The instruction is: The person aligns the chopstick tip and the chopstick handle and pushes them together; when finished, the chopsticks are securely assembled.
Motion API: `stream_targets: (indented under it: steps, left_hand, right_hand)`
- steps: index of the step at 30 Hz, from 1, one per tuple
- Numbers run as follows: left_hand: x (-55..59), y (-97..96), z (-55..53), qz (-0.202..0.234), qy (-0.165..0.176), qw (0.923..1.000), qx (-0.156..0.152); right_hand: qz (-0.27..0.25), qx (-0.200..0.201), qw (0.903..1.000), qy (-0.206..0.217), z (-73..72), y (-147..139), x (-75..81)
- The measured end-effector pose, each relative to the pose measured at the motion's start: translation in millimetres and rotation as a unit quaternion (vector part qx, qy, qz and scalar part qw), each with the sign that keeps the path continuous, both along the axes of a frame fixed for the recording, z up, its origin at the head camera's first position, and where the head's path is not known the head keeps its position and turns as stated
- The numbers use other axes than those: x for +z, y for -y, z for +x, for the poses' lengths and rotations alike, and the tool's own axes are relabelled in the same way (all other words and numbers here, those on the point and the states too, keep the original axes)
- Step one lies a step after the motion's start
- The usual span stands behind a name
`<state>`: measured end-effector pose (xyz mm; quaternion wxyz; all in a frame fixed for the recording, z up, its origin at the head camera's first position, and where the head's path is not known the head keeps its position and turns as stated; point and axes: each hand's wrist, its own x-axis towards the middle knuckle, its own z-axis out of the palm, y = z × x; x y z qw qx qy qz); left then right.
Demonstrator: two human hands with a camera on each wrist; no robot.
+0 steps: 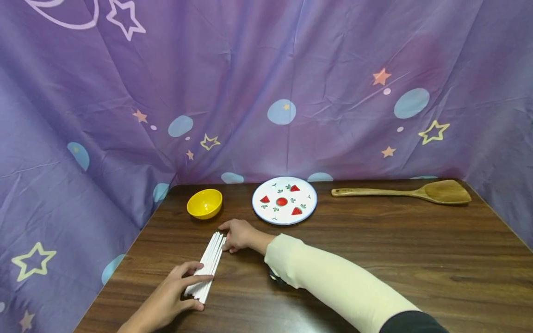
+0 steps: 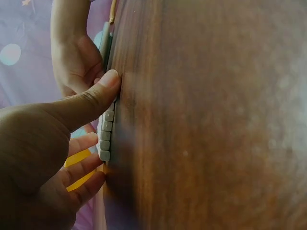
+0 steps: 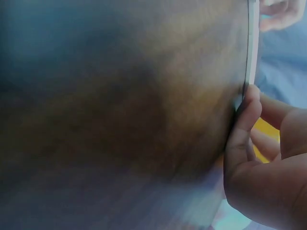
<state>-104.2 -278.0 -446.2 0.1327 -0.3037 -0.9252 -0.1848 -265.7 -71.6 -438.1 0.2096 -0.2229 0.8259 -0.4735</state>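
Observation:
White chopsticks (image 1: 210, 266) lie side by side on the table as a flat bundle, slanting away from me; their squared near ends (image 2: 106, 132) form a row in the left wrist view. My left hand (image 1: 172, 289) holds the near part, its thumb by the near end and fingers across the top and left side. At the far end, my right hand (image 1: 238, 235) grips the bundle's right edge, a finger reaching past the tips. The right wrist view has the right hand's fingertips (image 3: 253, 93) against the end of one chopstick.
A yellow bowl (image 1: 204, 204) stands beyond the bundle at the back left. Right of it is a white plate (image 1: 266, 215) with a watermelon pattern. A wooden spatula (image 1: 443, 192) lies along the back right of the brown table (image 1: 374, 245), before a purple curtain (image 1: 250, 83).

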Motion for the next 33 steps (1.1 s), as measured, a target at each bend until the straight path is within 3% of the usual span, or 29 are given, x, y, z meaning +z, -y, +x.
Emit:
stream_targets:
  steps: [7,12,22,33]
  left_hand:
    - [-1.9,-0.2,-2.2,-0.006,0.01,0.9999,0.003]
    - [-2.3,-0.8,-2.4,-0.009,0.025,0.9996,0.007]
    - [0.2,1.8,-4.5,-0.011,0.033,0.9994,-0.01]
    - [-1.1,4.6,-10.7,-0.01,0.006,0.9995,-0.029]
  right_hand:
    - [0.07,0.021,0.9972,-0.019,-5.8,3,3.8]
    - [0.087,0.023,0.9958,-0.014,-5.0,3,6.9]
    - [0.055,0.019,0.9981,0.021,-7.0,1,8.0]
    - [0.061,0.017,0.998,-0.005,-4.6,1,7.2]
